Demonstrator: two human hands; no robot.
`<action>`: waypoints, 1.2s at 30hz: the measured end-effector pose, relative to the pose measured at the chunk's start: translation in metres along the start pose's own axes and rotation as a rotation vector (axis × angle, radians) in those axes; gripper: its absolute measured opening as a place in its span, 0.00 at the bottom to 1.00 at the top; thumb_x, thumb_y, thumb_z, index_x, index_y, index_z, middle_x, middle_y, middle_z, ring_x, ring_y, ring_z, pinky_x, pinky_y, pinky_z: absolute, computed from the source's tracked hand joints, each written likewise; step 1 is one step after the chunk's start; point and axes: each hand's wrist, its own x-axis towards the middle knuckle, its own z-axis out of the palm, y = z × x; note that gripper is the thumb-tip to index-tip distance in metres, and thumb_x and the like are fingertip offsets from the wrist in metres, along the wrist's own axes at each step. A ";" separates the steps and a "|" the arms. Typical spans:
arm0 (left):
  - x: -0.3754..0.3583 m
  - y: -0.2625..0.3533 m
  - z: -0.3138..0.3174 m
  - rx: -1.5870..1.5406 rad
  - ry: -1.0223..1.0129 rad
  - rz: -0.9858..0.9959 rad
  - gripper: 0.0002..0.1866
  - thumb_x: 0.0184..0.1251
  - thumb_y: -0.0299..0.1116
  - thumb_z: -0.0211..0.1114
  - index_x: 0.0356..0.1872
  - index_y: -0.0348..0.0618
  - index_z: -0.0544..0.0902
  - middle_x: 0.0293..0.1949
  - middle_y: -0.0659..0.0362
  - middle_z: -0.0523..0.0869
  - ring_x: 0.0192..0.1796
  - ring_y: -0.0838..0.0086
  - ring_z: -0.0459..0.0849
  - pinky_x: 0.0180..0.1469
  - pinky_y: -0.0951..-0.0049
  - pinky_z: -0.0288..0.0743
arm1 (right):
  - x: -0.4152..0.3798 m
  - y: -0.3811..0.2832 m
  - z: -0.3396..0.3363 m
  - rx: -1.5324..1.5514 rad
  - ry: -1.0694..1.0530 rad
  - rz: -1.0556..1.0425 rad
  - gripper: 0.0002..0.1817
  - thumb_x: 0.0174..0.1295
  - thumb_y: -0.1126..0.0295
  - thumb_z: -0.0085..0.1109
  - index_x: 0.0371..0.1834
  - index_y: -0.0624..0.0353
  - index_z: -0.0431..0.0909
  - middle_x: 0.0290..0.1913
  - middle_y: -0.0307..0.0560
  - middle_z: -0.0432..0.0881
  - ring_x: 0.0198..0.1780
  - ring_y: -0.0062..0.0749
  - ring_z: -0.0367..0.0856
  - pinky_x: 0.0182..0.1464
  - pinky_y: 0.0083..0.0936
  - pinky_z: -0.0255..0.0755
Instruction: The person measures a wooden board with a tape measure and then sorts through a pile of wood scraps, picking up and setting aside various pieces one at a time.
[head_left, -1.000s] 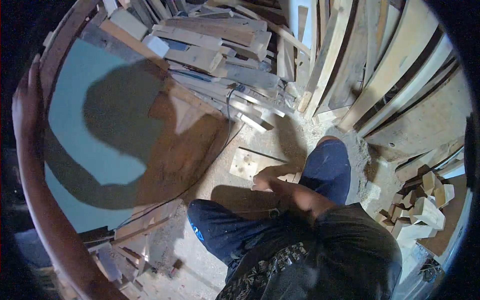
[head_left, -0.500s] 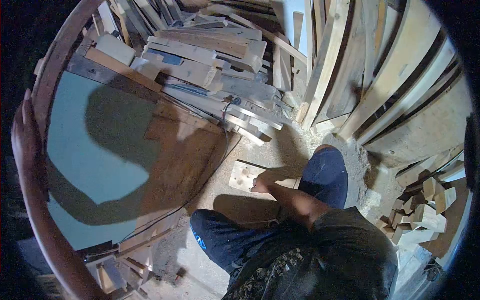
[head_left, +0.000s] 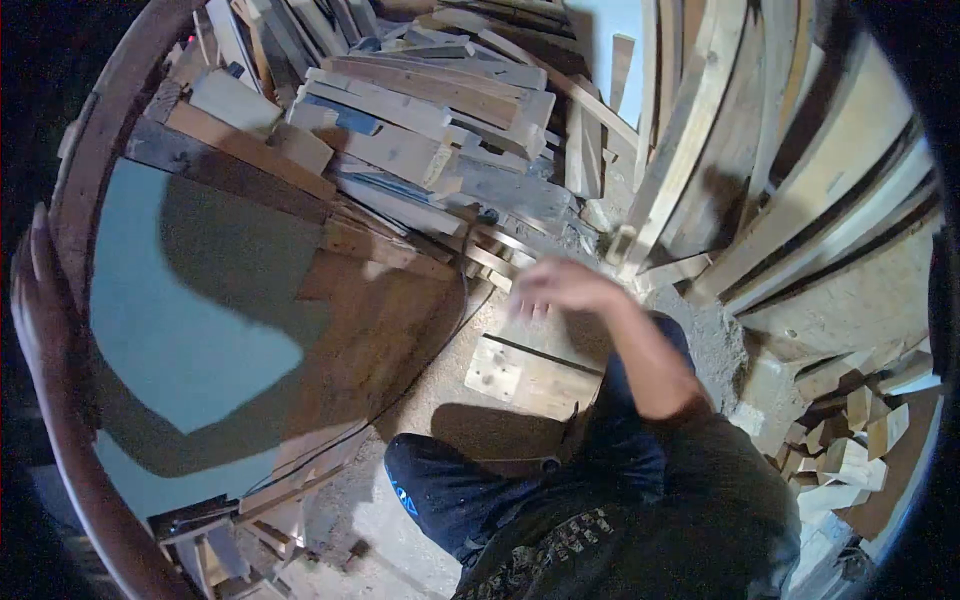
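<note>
My right hand [head_left: 560, 288] is in the air above the far edge of a short, pale wooden board [head_left: 530, 378] lying between my legs. Motion blurs the hand; its fingers hang down a little apart, with no object visible in them. The board has dark knots at its left end. My left hand [head_left: 38, 295] is raised at the far left edge, its fingers stretched upward beside a dark wooden beam [head_left: 100, 150]. Nothing shows in that hand, though part of it is dim.
A wooden worktop with a pale green panel [head_left: 185, 330] stands at left, a black cable [head_left: 410, 375] along its edge. Planks [head_left: 430, 90] are piled behind. Long boards [head_left: 700, 120] lean at right, above a heap of offcuts [head_left: 850, 460].
My right hand has lifted off the short board and moved up and away from my body. My left hand has shifted slightly down and left, and the view has turned a little.
</note>
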 end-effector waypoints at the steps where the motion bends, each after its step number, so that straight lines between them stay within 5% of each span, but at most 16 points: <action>1: 0.010 0.031 -0.025 -0.126 -0.011 -0.200 0.22 0.77 0.37 0.42 0.68 0.46 0.68 0.61 0.45 0.75 0.63 0.52 0.73 0.65 0.60 0.66 | 0.010 -0.001 -0.019 -0.042 0.256 0.060 0.13 0.65 0.60 0.58 0.42 0.58 0.82 0.38 0.45 0.86 0.35 0.22 0.84 0.36 0.23 0.79; 3: 0.009 0.035 -0.027 -0.240 -0.026 -0.406 0.22 0.77 0.34 0.43 0.68 0.46 0.67 0.61 0.44 0.75 0.63 0.51 0.74 0.64 0.59 0.67 | 0.037 0.018 -0.058 -0.105 0.623 0.095 0.16 0.63 0.59 0.60 0.43 0.61 0.81 0.38 0.45 0.86 0.37 0.24 0.83 0.38 0.24 0.78; 5: -0.006 0.002 -0.001 -0.040 -0.238 -0.213 0.26 0.76 0.30 0.37 0.74 0.49 0.55 0.74 0.51 0.57 0.75 0.60 0.57 0.76 0.64 0.50 | 0.084 0.048 -0.081 -0.134 0.724 0.052 0.17 0.62 0.59 0.61 0.44 0.62 0.81 0.38 0.45 0.86 0.38 0.26 0.83 0.40 0.27 0.78; 6: -0.007 0.001 -0.004 -0.028 -0.241 -0.223 0.26 0.76 0.30 0.37 0.74 0.49 0.55 0.74 0.51 0.57 0.75 0.60 0.57 0.76 0.64 0.50 | 0.107 0.056 -0.085 -0.231 0.793 -0.066 0.21 0.58 0.55 0.63 0.47 0.61 0.81 0.40 0.50 0.85 0.40 0.35 0.83 0.44 0.32 0.77; 8: -0.003 0.009 -0.013 0.117 -0.006 0.010 0.22 0.74 0.28 0.46 0.68 0.43 0.66 0.59 0.44 0.76 0.62 0.51 0.74 0.64 0.58 0.68 | 0.136 0.047 -0.081 -0.329 0.854 -0.196 0.26 0.55 0.51 0.66 0.49 0.60 0.80 0.42 0.56 0.84 0.42 0.44 0.83 0.47 0.37 0.76; 10: -0.002 0.014 -0.018 0.093 0.010 -0.002 0.23 0.71 0.24 0.48 0.67 0.42 0.66 0.59 0.44 0.76 0.61 0.51 0.75 0.61 0.56 0.70 | 0.170 0.014 -0.058 -0.779 1.134 -0.353 0.35 0.54 0.50 0.67 0.60 0.61 0.72 0.56 0.60 0.76 0.55 0.52 0.76 0.55 0.40 0.71; 14: 0.000 0.010 -0.028 0.217 0.041 0.112 0.24 0.68 0.21 0.51 0.66 0.42 0.66 0.57 0.44 0.78 0.58 0.50 0.78 0.57 0.56 0.74 | 0.211 -0.042 -0.030 -0.773 1.012 -0.327 0.43 0.50 0.49 0.69 0.66 0.61 0.64 0.65 0.61 0.65 0.65 0.54 0.65 0.61 0.46 0.64; 16: -0.001 0.005 -0.024 0.250 0.022 0.144 0.24 0.68 0.21 0.51 0.66 0.43 0.67 0.56 0.44 0.78 0.58 0.50 0.78 0.57 0.57 0.74 | 0.230 -0.057 -0.020 -1.081 0.986 -0.252 0.44 0.50 0.45 0.68 0.67 0.57 0.64 0.65 0.56 0.65 0.68 0.57 0.59 0.64 0.55 0.59; 21: -0.002 0.003 -0.022 0.170 -0.005 0.077 0.22 0.71 0.22 0.49 0.66 0.44 0.68 0.57 0.45 0.78 0.58 0.50 0.77 0.60 0.57 0.72 | 0.229 -0.063 -0.005 -1.188 1.026 -0.211 0.33 0.56 0.51 0.61 0.64 0.50 0.67 0.63 0.54 0.66 0.65 0.52 0.61 0.62 0.56 0.57; 23: -0.004 -0.003 -0.020 0.242 -0.011 0.103 0.19 0.73 0.26 0.47 0.64 0.43 0.70 0.57 0.45 0.79 0.59 0.50 0.77 0.61 0.58 0.70 | 0.236 -0.052 -0.013 -1.291 0.968 -0.218 0.49 0.41 0.43 0.72 0.65 0.56 0.62 0.64 0.58 0.62 0.66 0.54 0.58 0.62 0.58 0.55; 24: -0.002 0.003 -0.022 0.243 -0.008 0.102 0.19 0.73 0.26 0.47 0.64 0.43 0.70 0.57 0.45 0.79 0.59 0.50 0.77 0.61 0.58 0.70 | 0.235 -0.056 -0.016 -1.291 0.971 -0.218 0.49 0.41 0.43 0.72 0.65 0.56 0.62 0.64 0.58 0.62 0.66 0.54 0.58 0.62 0.58 0.55; 26: 0.004 0.018 -0.029 0.101 -0.058 -0.082 0.18 0.75 0.30 0.45 0.62 0.43 0.73 0.55 0.45 0.80 0.59 0.51 0.77 0.62 0.58 0.69 | 0.231 -0.062 -0.022 -1.178 0.887 -0.287 0.41 0.48 0.54 0.66 0.66 0.54 0.62 0.58 0.56 0.67 0.61 0.51 0.63 0.62 0.59 0.56; 29: 0.004 0.020 -0.031 0.171 -0.027 -0.028 0.18 0.76 0.33 0.44 0.61 0.43 0.75 0.54 0.45 0.80 0.58 0.51 0.77 0.62 0.58 0.68 | 0.223 -0.067 -0.026 -1.179 0.783 -0.118 0.47 0.43 0.54 0.69 0.68 0.57 0.60 0.57 0.59 0.67 0.60 0.51 0.65 0.61 0.54 0.60; 32: 0.004 0.022 -0.030 0.112 -0.017 -0.087 0.18 0.77 0.33 0.44 0.61 0.44 0.74 0.54 0.46 0.80 0.58 0.51 0.76 0.62 0.58 0.69 | 0.207 -0.047 -0.027 -1.011 0.886 -0.275 0.49 0.37 0.51 0.74 0.66 0.53 0.65 0.59 0.56 0.68 0.59 0.53 0.64 0.57 0.45 0.65; 34: 0.001 0.017 -0.026 0.133 -0.002 -0.061 0.17 0.76 0.33 0.45 0.61 0.44 0.75 0.54 0.46 0.80 0.58 0.51 0.76 0.61 0.58 0.69 | 0.187 -0.055 -0.035 -0.945 0.813 -0.154 0.50 0.39 0.52 0.74 0.69 0.54 0.63 0.64 0.60 0.66 0.60 0.54 0.68 0.59 0.42 0.67; 36: 0.003 0.020 -0.028 0.152 0.019 -0.026 0.17 0.76 0.32 0.45 0.60 0.44 0.75 0.53 0.47 0.81 0.57 0.51 0.76 0.60 0.58 0.70 | 0.167 -0.061 -0.046 -0.355 0.588 0.066 0.52 0.39 0.50 0.74 0.72 0.50 0.61 0.67 0.61 0.67 0.61 0.51 0.71 0.61 0.38 0.68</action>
